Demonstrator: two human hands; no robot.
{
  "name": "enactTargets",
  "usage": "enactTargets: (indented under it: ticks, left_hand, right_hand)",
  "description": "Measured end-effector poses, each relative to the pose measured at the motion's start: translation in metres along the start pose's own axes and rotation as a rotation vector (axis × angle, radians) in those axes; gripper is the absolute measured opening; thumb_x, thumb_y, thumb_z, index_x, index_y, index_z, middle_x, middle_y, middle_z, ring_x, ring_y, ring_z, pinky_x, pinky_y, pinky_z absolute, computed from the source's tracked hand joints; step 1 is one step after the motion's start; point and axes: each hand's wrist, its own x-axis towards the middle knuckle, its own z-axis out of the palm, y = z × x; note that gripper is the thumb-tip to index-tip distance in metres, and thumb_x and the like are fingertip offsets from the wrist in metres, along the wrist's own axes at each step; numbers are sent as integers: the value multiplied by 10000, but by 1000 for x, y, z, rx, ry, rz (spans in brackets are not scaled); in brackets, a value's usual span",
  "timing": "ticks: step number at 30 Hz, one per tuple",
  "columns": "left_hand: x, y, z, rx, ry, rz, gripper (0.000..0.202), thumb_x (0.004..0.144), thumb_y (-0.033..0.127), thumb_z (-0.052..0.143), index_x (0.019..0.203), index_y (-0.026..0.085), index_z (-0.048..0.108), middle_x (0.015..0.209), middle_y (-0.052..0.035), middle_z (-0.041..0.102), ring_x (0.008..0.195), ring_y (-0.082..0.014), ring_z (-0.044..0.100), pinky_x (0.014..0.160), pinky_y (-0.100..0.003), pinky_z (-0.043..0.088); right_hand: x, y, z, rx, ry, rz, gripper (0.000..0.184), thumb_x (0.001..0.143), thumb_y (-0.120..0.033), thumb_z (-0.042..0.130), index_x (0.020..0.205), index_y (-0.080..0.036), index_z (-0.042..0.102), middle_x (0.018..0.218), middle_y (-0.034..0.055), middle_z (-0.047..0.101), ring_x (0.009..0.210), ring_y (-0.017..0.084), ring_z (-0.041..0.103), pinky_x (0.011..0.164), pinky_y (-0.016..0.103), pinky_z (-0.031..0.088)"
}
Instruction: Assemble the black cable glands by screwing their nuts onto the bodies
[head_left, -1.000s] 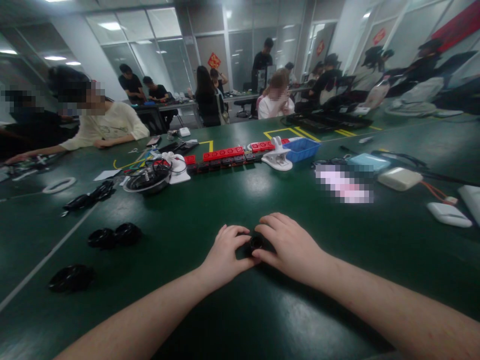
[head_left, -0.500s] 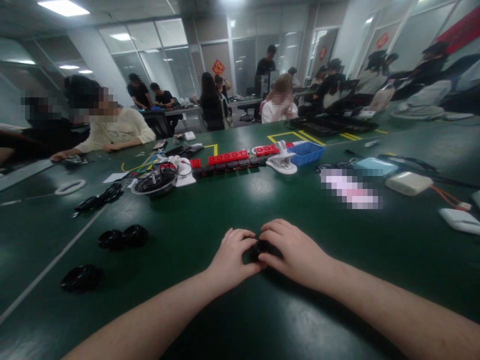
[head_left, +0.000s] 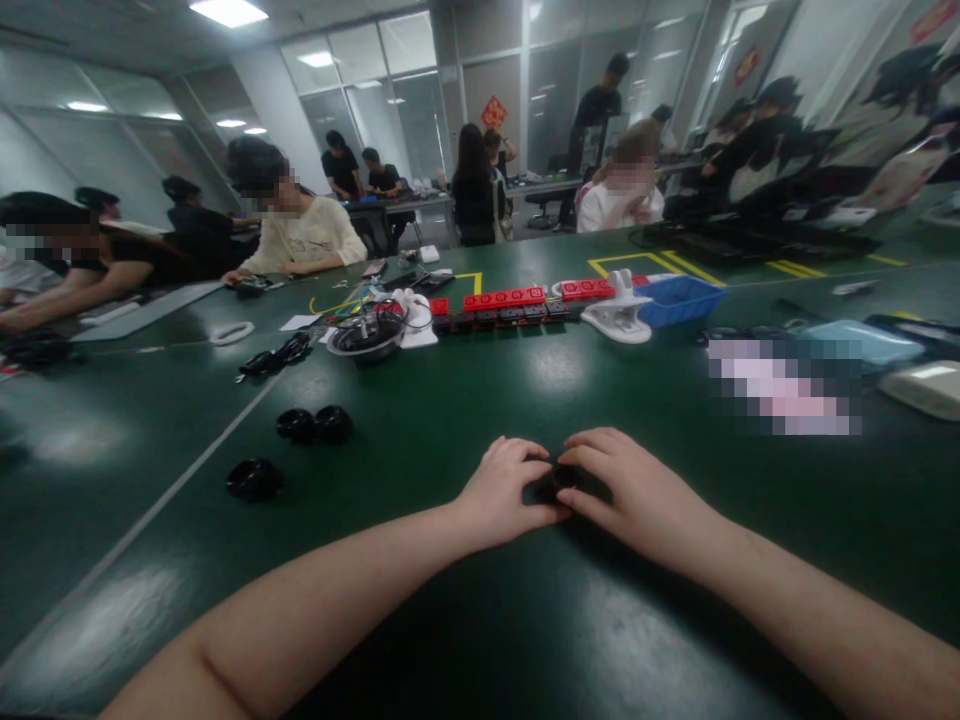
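Note:
Both my hands rest on the green table (head_left: 450, 400) near its front. My left hand (head_left: 506, 490) and my right hand (head_left: 637, 495) are curled round a small round black part (head_left: 551, 485) that lies between them; only a sliver of it shows between the fingertips. Two similar black round parts (head_left: 315, 425) sit side by side to the left, and a third black part (head_left: 253, 480) lies nearer the left edge.
A metal bowl with cables (head_left: 367, 335), a row of red blocks (head_left: 504, 298), a white clamp (head_left: 619, 315) and a blue tray (head_left: 679, 298) stand mid-table. A blurred patch (head_left: 780, 385) and pale boxes lie at the right. People sit at the far left and far side.
The view has swung left, so the hands and table objects sit further right in the picture. Both hands stay closed on the small black part.

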Motion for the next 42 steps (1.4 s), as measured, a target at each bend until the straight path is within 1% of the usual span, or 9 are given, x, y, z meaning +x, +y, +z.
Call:
enactTargets:
  ticks: [12,18,23,27,31,33,36,39,42]
  left_hand:
    - [1,-1,1,-13,-1,-6,326,723,402,658,990,225,597,1060,-47,530,1031,-238,458,979,-461,283]
    - [0,1,0,0,-5,-8,318,722,386,665,983,216,600,1059,-50,532,1027,-234,465,976,-447,295]
    - [0,0,1,6,-5,0,286,731,382,656,957,215,604,1068,-49,528,1034,-233,460,979,-460,290]
    - [0,-1,1,14,-3,10,279,731,345,662,966,206,600,1086,-51,527,1048,-232,449,993,-461,274]
    - [0,0,0,-8,-13,-5,293,712,292,679,985,221,596,1097,-45,526,1060,-230,443,995,-457,274]
    - [0,1,0,-15,-13,-13,292,695,265,690,971,227,604,1091,-41,527,1055,-232,447,989,-452,282]
    - [1,0,1,-6,-11,-7,270,698,264,677,958,228,613,1086,-42,528,1047,-240,450,983,-455,282]
    - [1,-1,2,1,-3,0,254,703,256,660,950,224,614,1086,-45,527,1040,-242,452,983,-462,272]
    - [1,-1,1,2,4,9,254,703,254,656,951,218,613,1078,-47,529,1030,-238,455,969,-450,292]
  right_hand:
    - [2,-3,0,20,2,12,195,753,-245,600,932,-167,592,958,85,583,929,223,517,818,394,449]
    - [1,-3,-1,1,-7,14,196,764,-245,589,938,-157,603,983,98,573,951,228,506,834,396,440]
    - [0,-6,-3,-30,-4,-15,199,777,-238,562,954,-158,604,1032,110,554,997,242,482,856,418,422]
    - [-1,-8,-4,-27,-3,-49,224,803,-284,536,984,-174,608,1101,118,527,1070,263,435,889,445,389]
    - [-2,-12,-5,22,4,-98,249,808,-286,534,1032,-202,600,1100,98,524,1075,245,423,909,434,370]
    - [-3,-14,-4,46,6,-130,223,811,-284,531,1000,-204,617,1086,87,529,1059,230,429,919,420,361]
    - [-4,-16,-4,61,17,-153,174,823,-270,508,859,-194,660,1063,84,544,1042,223,440,915,414,363]
    - [-4,-16,-2,56,43,-153,201,827,-231,487,753,-184,668,1051,85,561,1038,225,449,919,421,358]
    - [-4,-15,0,52,59,-153,216,821,-210,487,702,-179,664,1060,79,571,1040,223,456,940,426,342]
